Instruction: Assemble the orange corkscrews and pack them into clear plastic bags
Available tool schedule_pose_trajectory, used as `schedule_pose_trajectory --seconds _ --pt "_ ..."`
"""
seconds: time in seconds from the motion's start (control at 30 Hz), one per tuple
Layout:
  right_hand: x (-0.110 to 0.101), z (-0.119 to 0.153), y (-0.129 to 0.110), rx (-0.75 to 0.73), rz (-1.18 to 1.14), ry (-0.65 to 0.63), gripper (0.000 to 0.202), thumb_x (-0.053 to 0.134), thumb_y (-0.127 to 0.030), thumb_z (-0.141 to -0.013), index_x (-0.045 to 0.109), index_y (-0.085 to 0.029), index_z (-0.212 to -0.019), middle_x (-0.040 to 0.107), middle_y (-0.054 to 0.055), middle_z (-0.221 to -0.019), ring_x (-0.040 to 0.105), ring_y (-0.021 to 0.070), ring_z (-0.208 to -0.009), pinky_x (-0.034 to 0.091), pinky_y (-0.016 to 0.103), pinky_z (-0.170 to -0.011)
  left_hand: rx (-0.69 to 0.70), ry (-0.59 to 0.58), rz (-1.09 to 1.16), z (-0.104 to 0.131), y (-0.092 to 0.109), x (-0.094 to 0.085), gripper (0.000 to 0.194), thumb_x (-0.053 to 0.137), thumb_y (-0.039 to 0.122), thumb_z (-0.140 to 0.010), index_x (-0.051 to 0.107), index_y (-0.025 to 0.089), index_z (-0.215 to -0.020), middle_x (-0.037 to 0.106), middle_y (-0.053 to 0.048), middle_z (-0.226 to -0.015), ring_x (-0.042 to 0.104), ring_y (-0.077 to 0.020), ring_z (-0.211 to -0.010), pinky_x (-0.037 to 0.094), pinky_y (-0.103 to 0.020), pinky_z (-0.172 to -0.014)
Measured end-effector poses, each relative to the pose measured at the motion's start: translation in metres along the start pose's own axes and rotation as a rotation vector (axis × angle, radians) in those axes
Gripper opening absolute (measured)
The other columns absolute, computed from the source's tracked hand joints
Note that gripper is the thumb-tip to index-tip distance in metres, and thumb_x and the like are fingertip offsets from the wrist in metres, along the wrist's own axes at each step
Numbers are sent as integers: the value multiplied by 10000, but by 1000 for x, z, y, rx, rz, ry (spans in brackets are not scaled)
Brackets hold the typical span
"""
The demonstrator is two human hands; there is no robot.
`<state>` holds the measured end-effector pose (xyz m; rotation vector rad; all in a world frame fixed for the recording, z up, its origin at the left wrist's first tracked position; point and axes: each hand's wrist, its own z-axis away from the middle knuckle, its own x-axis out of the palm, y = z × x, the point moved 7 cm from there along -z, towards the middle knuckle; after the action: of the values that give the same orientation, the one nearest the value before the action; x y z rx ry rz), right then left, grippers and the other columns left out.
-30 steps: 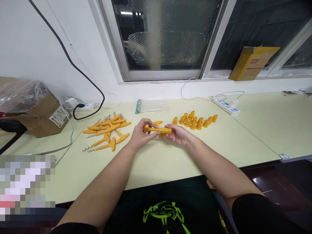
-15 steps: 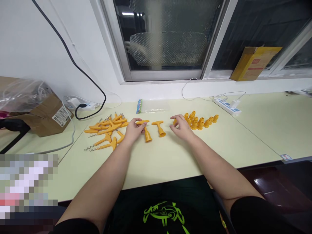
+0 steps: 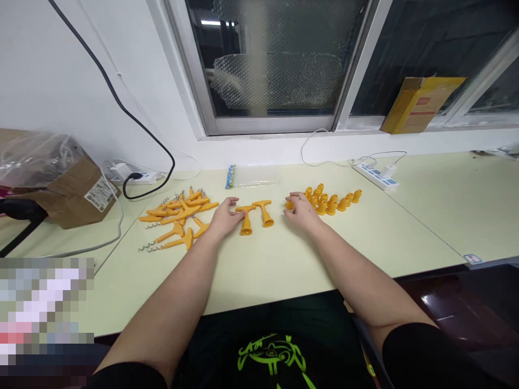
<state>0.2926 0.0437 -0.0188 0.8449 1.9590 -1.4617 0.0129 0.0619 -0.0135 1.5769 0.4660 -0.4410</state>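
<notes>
Two yellow T-handled corkscrews with bell-shaped sleeves lie side by side: a nearer corkscrew [image 3: 246, 222] and a farther corkscrew [image 3: 266, 214]. My left hand [image 3: 225, 219] is beside the nearer one, fingers apart, its thumb tip at the handle without gripping it. A yellow bell-shaped sleeve [image 3: 289, 204] sits between the thumb and fingers of my right hand [image 3: 303, 212], which partly hides it. Past that hand stand several more yellow sleeves [image 3: 331, 205] in a cluster. Left of my left hand is a pile of yellow corkscrew handles [image 3: 182, 210] with bare metal spirals.
A clear plastic bag [image 3: 255, 176] lies toward the wall on the pale table [image 3: 275, 270]. A power strip [image 3: 375, 177] is at the back right. On the left are a cardboard box [image 3: 77, 189] and a black cable [image 3: 150, 132]. A yellow carton [image 3: 421, 105] leans on the window.
My left hand has let go of the nearer corkscrew, which now lies beside the other one. My right hand's fingers have closed in around a sleeve.
</notes>
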Motion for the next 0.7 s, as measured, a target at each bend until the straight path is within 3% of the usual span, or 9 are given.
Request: schedule_pose_trajectory --seconds 0.1,0.2,0.27,0.33,0.4,0.5,0.7 --pt "-1 1 -2 4 0 -4 401 626 -252 -899 673 -159 -1286 496 148 -1454 667 183 -875 539 405 -971 81 66 -281 4 10 -21 486 707 309 -820 595 232 -1287 593 -115 -1333 694 -220 -920 536 -398 -957" --pt "-2 3 -4 -11 -17 -7 323 627 -230 -903 692 -185 -1215 531 123 -1350 655 174 -868 542 383 -939 81 127 -569 8 14 -50 528 723 384 -782 618 269 -1286 564 -135 -1317 573 -360 -1254 484 -487 -1040" --pt "-1 3 -4 -16 -24 -19 294 623 -210 -900 691 -193 -1185 546 108 -1277 643 168 -849 544 374 -911 -3 83 -698 7 5 -65 704 807 432 -667 604 286 -1325 542 -161 -1349 459 -439 -1368 479 -541 -1025" --pt "-1 4 -4 -17 -27 -31 283 620 -197 -897 685 -193 -1173 553 101 -1230 632 167 -839 543 371 -894 -127 -28 -758 5 -9 -74 795 847 442 -577 611 274 -1317 570 -175 -1324 502 -461 -1314 501 -547 -971" --pt "-1 3 -3 -16 -31 -35 290 623 -190 -893 676 -188 -1178 559 104 -1219 628 171 -852 538 371 -897 -202 -157 -730 3 -21 -76 763 839 425 -546 635 254 -1261 633 -148 -1244 616 -402 -1168 523 -490 -931" --pt "-1 2 -2 3 -27 -38 312 638 -192 -884 661 -180 -1195 580 118 -1215 628 182 -873 524 370 -904 -156 -284 -604 3 -22 -67 634 779 354 -541 669 256 -1158 689 -72 -1163 692 -279 -978 544 -355 -820" --pt "4 3 5 98 -69 -138 391 649 -204 -870 589 -204 -1257 674 65 -1043 626 154 -742 500 316 -773 -7 -294 -500 7 -4 -50 378 705 256 -555 731 254 -933 732 -30 -969 695 -237 -860 520 -296 -693"
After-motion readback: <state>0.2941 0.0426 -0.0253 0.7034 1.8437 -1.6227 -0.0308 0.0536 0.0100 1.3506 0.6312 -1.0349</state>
